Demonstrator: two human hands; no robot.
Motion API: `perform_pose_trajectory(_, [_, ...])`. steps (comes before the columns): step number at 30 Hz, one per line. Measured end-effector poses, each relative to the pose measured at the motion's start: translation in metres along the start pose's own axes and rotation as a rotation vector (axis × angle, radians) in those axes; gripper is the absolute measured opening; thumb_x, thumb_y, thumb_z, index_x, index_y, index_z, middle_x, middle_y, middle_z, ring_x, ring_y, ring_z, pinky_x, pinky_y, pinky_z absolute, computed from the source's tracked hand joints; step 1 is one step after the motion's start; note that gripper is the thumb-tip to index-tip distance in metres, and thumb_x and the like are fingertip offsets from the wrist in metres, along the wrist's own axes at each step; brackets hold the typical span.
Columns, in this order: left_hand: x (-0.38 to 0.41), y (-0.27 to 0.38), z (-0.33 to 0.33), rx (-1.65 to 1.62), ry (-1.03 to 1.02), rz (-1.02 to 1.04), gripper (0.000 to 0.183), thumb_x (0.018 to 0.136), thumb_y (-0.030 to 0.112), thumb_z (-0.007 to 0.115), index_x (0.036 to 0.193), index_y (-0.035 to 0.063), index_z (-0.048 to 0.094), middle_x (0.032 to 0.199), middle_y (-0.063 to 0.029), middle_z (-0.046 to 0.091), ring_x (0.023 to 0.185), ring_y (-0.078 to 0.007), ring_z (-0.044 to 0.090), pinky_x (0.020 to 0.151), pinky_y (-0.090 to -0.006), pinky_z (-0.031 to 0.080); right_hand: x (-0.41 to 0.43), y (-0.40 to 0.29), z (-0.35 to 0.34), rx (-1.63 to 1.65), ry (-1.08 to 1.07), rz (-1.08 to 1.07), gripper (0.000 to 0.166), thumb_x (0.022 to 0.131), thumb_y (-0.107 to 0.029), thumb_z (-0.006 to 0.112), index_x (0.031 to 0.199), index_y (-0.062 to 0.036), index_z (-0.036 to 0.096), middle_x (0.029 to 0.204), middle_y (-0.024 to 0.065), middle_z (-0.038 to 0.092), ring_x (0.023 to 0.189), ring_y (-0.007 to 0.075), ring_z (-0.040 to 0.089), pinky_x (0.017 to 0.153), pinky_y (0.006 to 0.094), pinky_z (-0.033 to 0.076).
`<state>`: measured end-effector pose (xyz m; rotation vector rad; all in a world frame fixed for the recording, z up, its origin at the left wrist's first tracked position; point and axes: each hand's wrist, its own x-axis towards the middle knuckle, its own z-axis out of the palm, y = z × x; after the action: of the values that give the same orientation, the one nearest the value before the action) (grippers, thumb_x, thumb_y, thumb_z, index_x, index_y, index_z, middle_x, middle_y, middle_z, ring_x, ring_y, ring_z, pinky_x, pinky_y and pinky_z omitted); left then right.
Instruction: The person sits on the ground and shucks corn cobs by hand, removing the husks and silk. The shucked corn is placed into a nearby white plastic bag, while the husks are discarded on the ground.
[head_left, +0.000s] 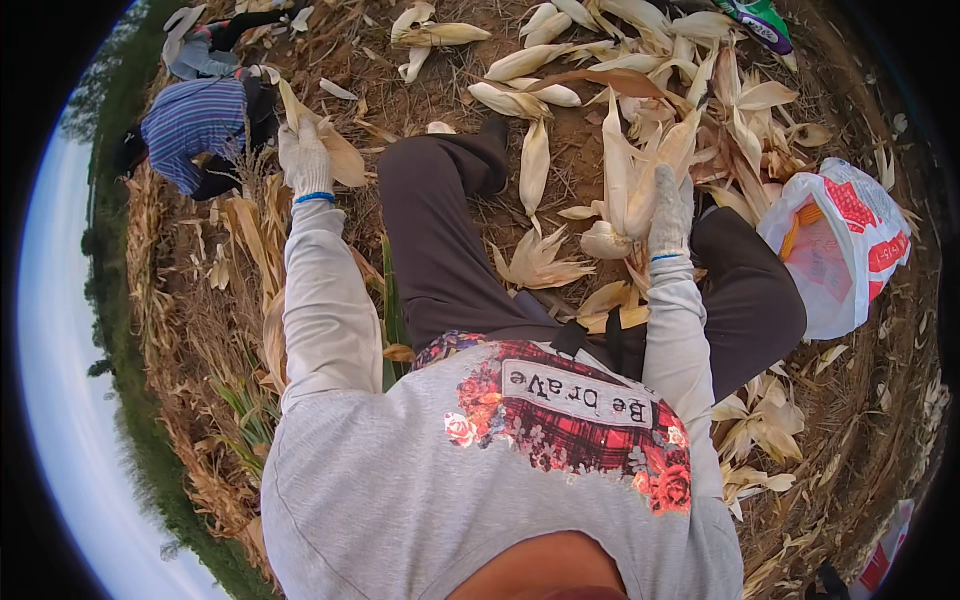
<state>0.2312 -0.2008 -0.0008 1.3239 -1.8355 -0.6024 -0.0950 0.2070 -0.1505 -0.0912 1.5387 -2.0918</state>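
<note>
My left hand (306, 159), in a knitted white glove with a blue cuff edge, grips dry corn husk leaves (342, 154) at the upper left. Right of centre, my gloved right hand (670, 214) is closed around a pale dry corn husk (641, 184); whether an ear is inside is hidden. Between my bent legs lie a husk-covered corn ear (535, 166) and an opened, spread husk (541, 260). A white and red plastic bag (847, 255) stands beside my right knee, with yellow corn ears (801, 225) inside its mouth.
Several unhusked ears (525, 61) lie heaped on the soil ahead. A green and purple packet (761, 22) is at the upper right. Dry stalks (247, 240) stand at my left. A person in a striped shirt (195, 124) bends nearby, another person (196, 54) beyond.
</note>
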Motion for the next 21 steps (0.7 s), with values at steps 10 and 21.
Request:
perform_pose_trajectory(10, [0.027, -0.059, 0.059, 0.290, -0.112, -0.084, 0.071, 0.089, 0.040, 0.076, 0.141, -0.0027, 0.052, 0.135, -0.0227, 0.060, 0.122, -0.0340, 0.060, 0.106, -0.0402, 0.046, -0.030, 0.008, 0.026, -0.217, -0.286, 0.130, 0.068, 0.095, -0.026, 0.070, 0.153, -0.0029, 0.041, 0.145, 0.0124, 0.053, 0.128, 0.0225, 0.053, 0.111, 0.0331, 0.040])
perform_pose_trajectory(21, [-0.166, 0.190, 0.155, -0.149, -1.026, -0.030, 0.042, 0.097, 0.038, 0.067, 0.119, 0.0025, 0.068, 0.097, -0.0046, 0.069, 0.085, -0.0099, 0.062, 0.078, -0.0260, 0.051, -0.061, -0.060, 0.057, -0.591, -0.272, 0.074, 0.077, 0.075, -0.031, 0.083, 0.141, -0.0030, 0.054, 0.124, 0.0190, 0.067, 0.114, 0.0321, 0.065, 0.100, 0.0391, 0.050])
